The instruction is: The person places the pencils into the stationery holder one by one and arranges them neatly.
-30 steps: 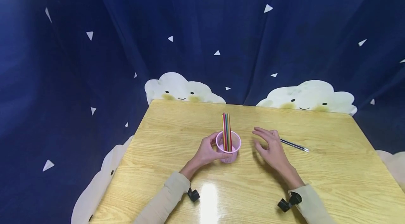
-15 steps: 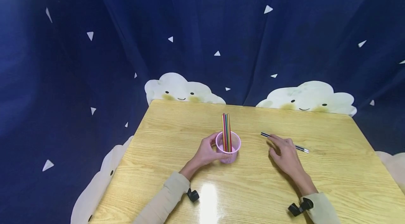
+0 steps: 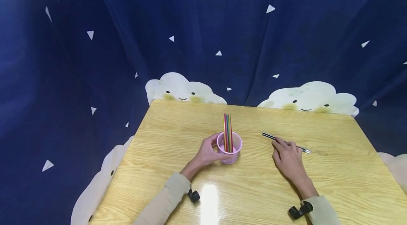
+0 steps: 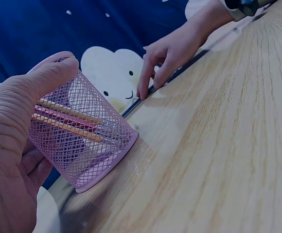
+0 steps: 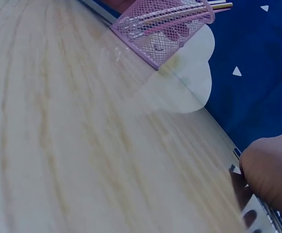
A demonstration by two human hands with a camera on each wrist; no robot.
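My left hand point(image 3: 208, 152) grips a pink mesh pencil cup point(image 4: 99, 158), thumb and fingers spread around its sides. The cup stands upright on the table. Several coloured pencils point(image 3: 227, 126) in yellow, red, green and blue lean inside it, their tops above the rim. To the right, two dark pencils point(image 3: 268, 135) with pale ends lie side by side on the table. My right hand point(image 3: 290, 161) is over their middle, fingertips down at the pencils and thumb set apart on the near side. The hand covers part of the pencils.
Both hands work over a light wooden table point(image 3: 178, 126). Behind it hangs a dark blue curtain point(image 3: 197, 23) with white triangles and clouds. A black wrist camera point(image 3: 300, 211) is strapped at the right sleeve, another camera point(image 3: 194, 195) at the left.
My right hand has moved right and toward me, then settled over the dark pencils, its fingers now bent lower. My left hand, the cup and the pencils have kept their places.
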